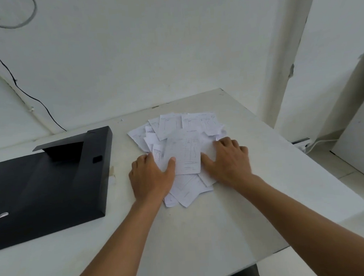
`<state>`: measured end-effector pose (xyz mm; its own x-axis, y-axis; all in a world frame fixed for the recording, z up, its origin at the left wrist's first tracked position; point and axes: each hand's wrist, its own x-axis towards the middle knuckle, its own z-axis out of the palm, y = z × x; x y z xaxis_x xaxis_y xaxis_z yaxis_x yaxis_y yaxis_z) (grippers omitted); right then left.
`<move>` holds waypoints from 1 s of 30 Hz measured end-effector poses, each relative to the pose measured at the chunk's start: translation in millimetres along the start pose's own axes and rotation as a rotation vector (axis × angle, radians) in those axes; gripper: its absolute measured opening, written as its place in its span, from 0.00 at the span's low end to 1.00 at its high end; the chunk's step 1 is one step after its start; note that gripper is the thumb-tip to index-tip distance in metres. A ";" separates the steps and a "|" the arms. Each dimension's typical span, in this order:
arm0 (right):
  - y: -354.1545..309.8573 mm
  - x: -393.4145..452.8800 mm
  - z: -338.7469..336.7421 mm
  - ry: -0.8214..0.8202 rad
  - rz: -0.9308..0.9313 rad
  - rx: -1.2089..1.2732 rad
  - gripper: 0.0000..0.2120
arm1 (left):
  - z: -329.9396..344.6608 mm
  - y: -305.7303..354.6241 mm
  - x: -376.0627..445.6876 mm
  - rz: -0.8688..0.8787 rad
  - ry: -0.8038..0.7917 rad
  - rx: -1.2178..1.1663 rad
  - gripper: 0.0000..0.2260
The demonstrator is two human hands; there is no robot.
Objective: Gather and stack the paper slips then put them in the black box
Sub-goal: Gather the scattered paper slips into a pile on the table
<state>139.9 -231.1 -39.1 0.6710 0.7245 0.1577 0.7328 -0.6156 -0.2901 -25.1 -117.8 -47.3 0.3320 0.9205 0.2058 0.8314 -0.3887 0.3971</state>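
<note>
A loose heap of white printed paper slips (176,136) lies spread on the white table (204,232), right of centre. My left hand (151,178) rests flat on the heap's left side, thumb on the topmost slip (188,156). My right hand (229,160) lies flat on the right side, fingers spread over the slips. Neither hand has lifted a slip. The black box (45,189) lies flat on the table to the left, a raised black flap at its far end.
The table's right edge runs diagonally, with tiled floor (345,170) beyond it. A white wall stands close behind the table. A black cable (13,80) hangs down the wall at left. A power strip with a white cord (305,145) lies on the floor.
</note>
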 end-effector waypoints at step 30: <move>0.7 128.5 10.3 0.011 0.167 -0.005 0.29 | 7.4 7.5 132.6 -0.177 -0.098 -0.204 0.37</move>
<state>225.5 -135.2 -28.7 0.7845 0.6088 0.1179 0.6116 -0.7285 -0.3086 28.5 1.6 -23.7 0.2394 0.9703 0.0336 0.7767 -0.2122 0.5930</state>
